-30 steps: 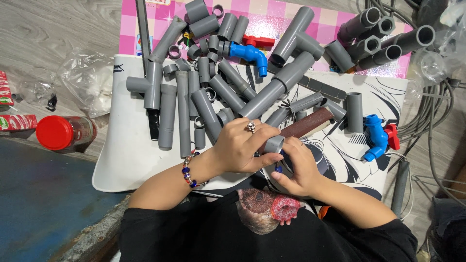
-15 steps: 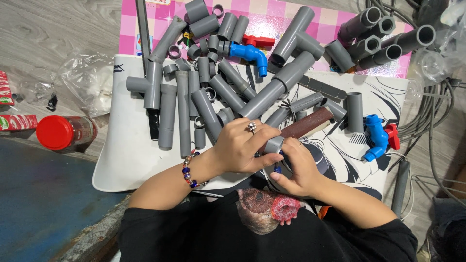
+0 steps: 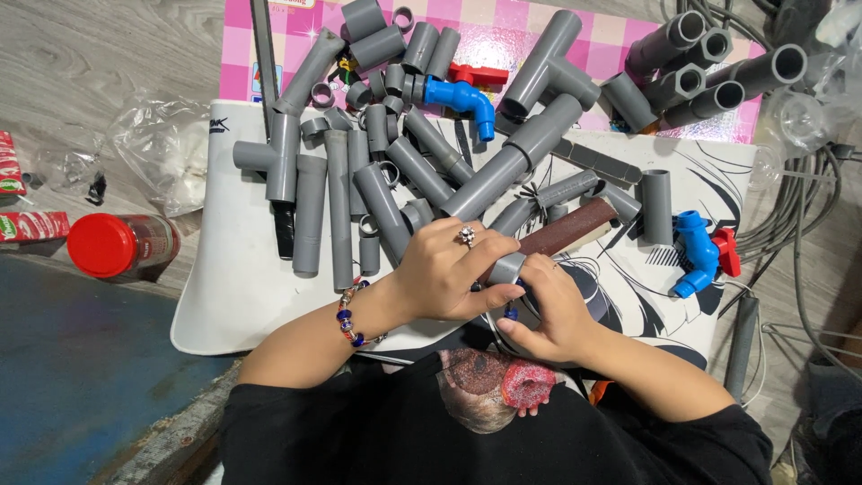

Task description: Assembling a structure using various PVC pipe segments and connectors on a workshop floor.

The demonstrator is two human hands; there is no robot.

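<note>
Item: short grey pipe fitting (image 3: 505, 268), rigid, light, smooth plastic; I judge it slippery, best gripped around its barrel. My left hand (image 3: 446, 274) is clamped on it from 9 o'clock, my right hand (image 3: 549, 310) closed around it from 4 o'clock.

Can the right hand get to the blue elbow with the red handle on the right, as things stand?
Probably yes, once freed. The right hand is gripping a small grey fitting together with the left hand. The blue elbow lies uncovered on the white board, just right of it.
</note>
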